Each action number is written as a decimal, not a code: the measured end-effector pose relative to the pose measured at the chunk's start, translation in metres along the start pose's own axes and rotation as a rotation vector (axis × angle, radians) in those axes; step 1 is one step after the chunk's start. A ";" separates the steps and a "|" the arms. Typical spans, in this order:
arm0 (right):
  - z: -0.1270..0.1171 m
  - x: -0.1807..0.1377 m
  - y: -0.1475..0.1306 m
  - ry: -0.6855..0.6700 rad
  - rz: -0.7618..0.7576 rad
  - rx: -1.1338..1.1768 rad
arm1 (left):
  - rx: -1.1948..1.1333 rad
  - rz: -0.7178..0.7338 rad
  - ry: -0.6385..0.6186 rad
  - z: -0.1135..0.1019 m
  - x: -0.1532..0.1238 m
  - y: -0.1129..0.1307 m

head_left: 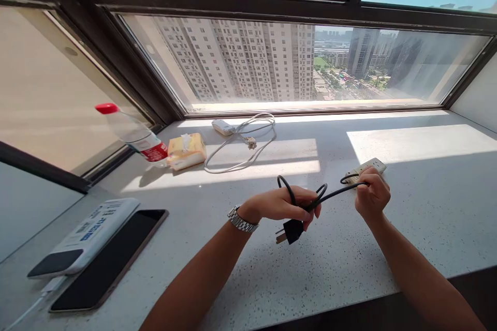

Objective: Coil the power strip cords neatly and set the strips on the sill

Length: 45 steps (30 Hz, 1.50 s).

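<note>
My left hand (289, 202), with a metal watch (242, 219) at the wrist, is closed around loops of a black power cord (337, 192). The cord's black plug (294, 230) hangs just below those fingers, its metal prongs pointing left. To the right, my right hand (373, 191) is closed on the same cord, which runs taut between both hands. Right behind that hand lies a white power strip (375, 164) on the sill, partly covered by the fingers. A short black loop sticks out beside it; where it ends is hidden.
A white extension cord (221, 169) lies coiled near the window. Left of it are a tissue pack (187, 152) and a red-capped bottle (151, 147). A power bank (89, 235) and a phone (112, 258) lie at left. The speckled sill (330, 274) ends at a front edge.
</note>
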State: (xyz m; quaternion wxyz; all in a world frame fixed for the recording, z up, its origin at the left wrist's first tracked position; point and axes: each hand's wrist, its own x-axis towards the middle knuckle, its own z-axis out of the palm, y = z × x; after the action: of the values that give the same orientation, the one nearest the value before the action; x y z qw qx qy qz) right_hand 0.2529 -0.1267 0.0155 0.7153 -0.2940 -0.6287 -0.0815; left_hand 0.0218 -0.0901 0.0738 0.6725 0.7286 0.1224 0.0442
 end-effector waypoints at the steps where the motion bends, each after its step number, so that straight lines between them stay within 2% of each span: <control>1: -0.001 0.001 0.001 0.027 0.014 -0.009 | -0.026 0.007 0.011 0.002 0.000 0.001; 4: -0.001 0.000 0.003 0.034 0.098 0.018 | -0.156 0.069 0.022 0.011 0.003 0.002; 7: 0.000 -0.004 0.008 -0.043 0.242 0.099 | -0.334 0.176 -0.002 0.024 0.007 0.001; 9: 0.002 -0.011 0.014 -0.170 0.373 0.105 | -0.430 0.299 -0.004 0.034 0.009 0.003; 11: 0.005 -0.019 0.021 -0.403 0.503 0.068 | -0.496 0.463 0.030 0.041 0.008 0.008; 12: 0.007 -0.023 0.024 -0.550 0.549 0.037 | -0.532 0.545 0.086 0.044 0.007 0.012; 14: 0.012 -0.029 0.027 -0.813 0.589 -0.050 | -0.632 0.676 0.301 0.045 0.002 0.023; 16: 0.017 -0.032 0.025 -0.927 0.565 -0.170 | -0.755 0.759 0.598 0.040 -0.006 0.037; 18: 0.022 -0.031 0.019 -0.885 0.489 -0.277 | -0.865 0.826 0.856 0.032 -0.015 0.050; 20: 0.027 -0.028 0.010 -0.796 0.363 -0.337 | -0.930 0.900 1.009 0.023 -0.023 0.062; 22: 0.033 -0.026 -0.001 -0.745 0.230 -0.379 | -0.921 0.947 1.110 0.015 -0.030 0.068; 25: 0.041 -0.028 -0.019 -0.798 0.111 -0.475 | -0.751 0.935 1.191 0.007 -0.032 0.065; 28: 0.045 -0.033 -0.031 -0.899 0.093 -0.510 | -0.507 0.927 1.176 0.002 -0.025 0.050; 31: 0.041 -0.034 -0.033 -0.966 0.104 -0.431 | -0.158 0.879 1.173 0.001 -0.013 0.034; 33: 0.035 -0.030 -0.032 -0.982 0.094 -0.381 | 0.181 0.729 1.090 0.001 -0.007 0.025; 35: 0.026 -0.025 -0.029 -0.978 0.051 -0.346 | 0.510 0.508 0.922 0.003 -0.002 0.018; 37: 0.019 -0.020 -0.027 -0.954 -0.011 -0.324 | 0.719 0.314 0.743 0.004 0.002 0.012; 40: 0.011 -0.013 -0.024 -0.891 -0.100 -0.289 | 0.798 0.175 0.574 0.003 0.005 0.006; 45: 0.007 -0.006 -0.023 -0.786 -0.205 -0.200 | 0.674 0.143 0.399 0.000 -0.005 0.015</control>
State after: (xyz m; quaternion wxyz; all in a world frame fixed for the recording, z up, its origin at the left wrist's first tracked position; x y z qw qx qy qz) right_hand 0.2341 -0.1432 0.0177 0.3770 -0.3067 -0.8689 -0.0942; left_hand 0.0186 -0.0921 0.0896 0.3539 0.8922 0.2071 0.1890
